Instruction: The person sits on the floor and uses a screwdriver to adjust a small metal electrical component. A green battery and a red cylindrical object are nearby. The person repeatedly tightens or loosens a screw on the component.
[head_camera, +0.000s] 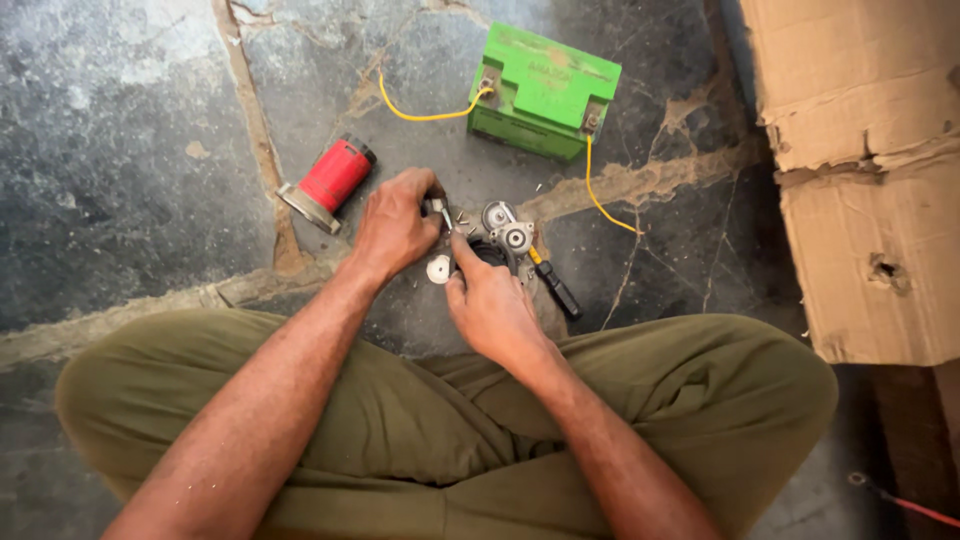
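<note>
I sit cross-legged on a stone floor in olive trousers. My left hand (397, 222) pinches a small silver metal part (438, 208) above the floor. My right hand (492, 300) presses on a grey metal mechanism (505, 238) with round silver fittings, its index finger stretched towards the middle. A small white disc (438, 269) lies between the two hands. A tool with a black handle and yellow shaft (555, 287) lies just right of the right hand.
A green battery (545, 92) stands at the top with yellow wires (425, 114) on both terminals. A red cylinder with a metal flange (328, 183) lies left of it. A torn cardboard box (865, 170) fills the right side. A red wire (920, 510) runs bottom right.
</note>
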